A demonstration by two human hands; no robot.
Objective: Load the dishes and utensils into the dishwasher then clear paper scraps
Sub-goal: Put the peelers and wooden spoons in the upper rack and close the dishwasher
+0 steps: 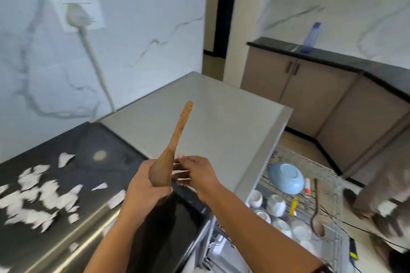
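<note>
A: Black counter (111, 139), marble wall. What's the grip?
B: Left hand (148, 184) wraps the spatula (178, 133) round its broad blade, handle up. Right hand (195, 173) hangs beside it with straight fingers, holding nothing; whether it touches, I cannot tell.
A: Best move?
B: I'd take the slim handle in the right, then lay it flat in the wire rack (330, 184) by the spoon (316, 206), clear of the glossy bowl (286, 178).
A: Texture?
B: Matte, speckled wood, tapering. Torn white scraps (44, 193) litter the counter.

both forearms bare. left hand (145, 184) and right hand (197, 173) bare too. dark band (322, 269) at right arm's upper end, sleeve or strap, can't tell.
</note>
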